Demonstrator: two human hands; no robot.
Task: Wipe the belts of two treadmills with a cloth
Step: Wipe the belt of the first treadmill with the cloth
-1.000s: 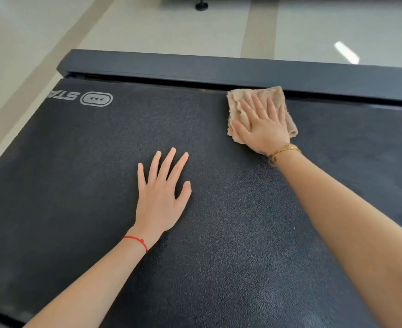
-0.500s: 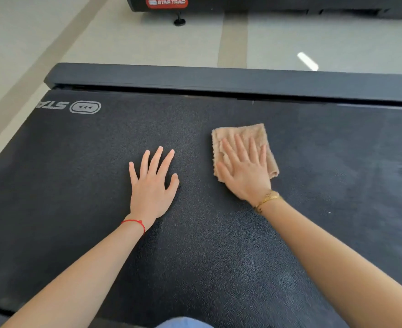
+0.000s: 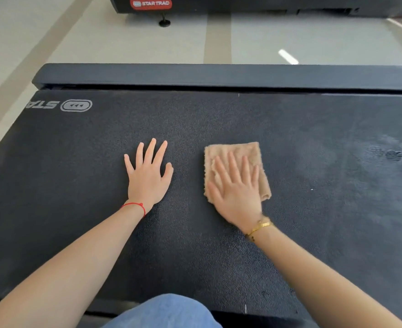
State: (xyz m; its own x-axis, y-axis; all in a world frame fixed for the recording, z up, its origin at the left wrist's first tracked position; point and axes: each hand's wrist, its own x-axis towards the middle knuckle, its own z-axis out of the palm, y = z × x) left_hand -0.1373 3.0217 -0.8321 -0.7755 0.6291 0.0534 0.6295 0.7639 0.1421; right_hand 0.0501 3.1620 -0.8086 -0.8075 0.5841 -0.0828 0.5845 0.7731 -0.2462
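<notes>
A black textured treadmill belt (image 3: 218, 119) fills most of the view, with a grey logo (image 3: 75, 105) printed at its far left. A folded tan cloth (image 3: 236, 150) lies flat near the belt's middle. My right hand (image 3: 236, 190) presses on the cloth with straight, spread fingers. To its left, my left hand (image 3: 147, 176) rests flat on the bare belt, fingers spread, holding nothing. The part of the belt at the right looks greyer and dusty.
A dark side rail (image 3: 218, 75) runs along the belt's far edge. Beyond it lies pale floor (image 3: 100, 36), then the base of a second treadmill (image 3: 242, 4) with a red STAR TRAC badge. My knee in blue jeans (image 3: 166, 311) shows at the bottom.
My right hand has drawn the cloth from the far rail back toward me, to the belt's middle. The left hand has stayed flat on the belt. The view has tilted up.
</notes>
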